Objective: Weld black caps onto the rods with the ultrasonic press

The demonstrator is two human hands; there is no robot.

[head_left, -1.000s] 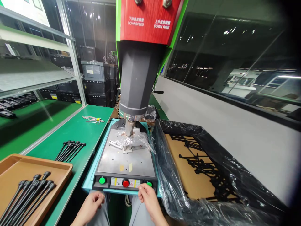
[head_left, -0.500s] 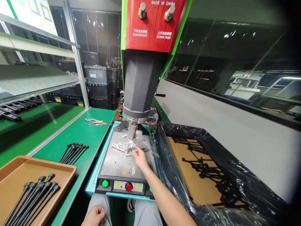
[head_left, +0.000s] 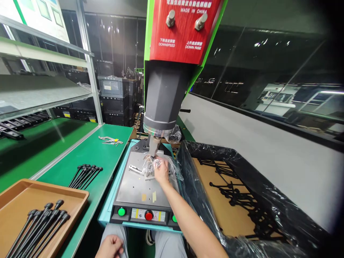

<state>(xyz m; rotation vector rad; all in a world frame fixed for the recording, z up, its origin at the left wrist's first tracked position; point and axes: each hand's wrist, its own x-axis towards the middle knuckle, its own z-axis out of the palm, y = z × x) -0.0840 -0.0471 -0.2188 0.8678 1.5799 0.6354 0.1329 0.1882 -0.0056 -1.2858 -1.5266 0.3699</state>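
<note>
My right hand (head_left: 161, 171) reaches over the metal plate (head_left: 137, 191) of a press-like machine. Its bent fingers are at the crumpled clear plastic film (head_left: 148, 165) around a small metal fixture, just under the machine's metal horn (head_left: 154, 146). The film and fingers partly hide the fixture. Left of the film, a slim silver bracket (head_left: 135, 169) lies on the plate. Down at my lap, my left hand (head_left: 110, 246) rests on my thigh with its fingers curled in, and no object shows in it.
Black rods with round heads lie in the brown tray (head_left: 80, 195) and in a bunch (head_left: 85, 175) on the green bench. Pliers and hex keys (head_left: 110, 140) lie farther back. At right stands a plastic-lined box (head_left: 185, 172) with black parts. Buttons (head_left: 148, 215) line the machine's front.
My right hand has moved forward and up, closer to the horn, and the film is bunched more around its fingers. My left hand stays on my thigh. The view has shifted slightly.
</note>
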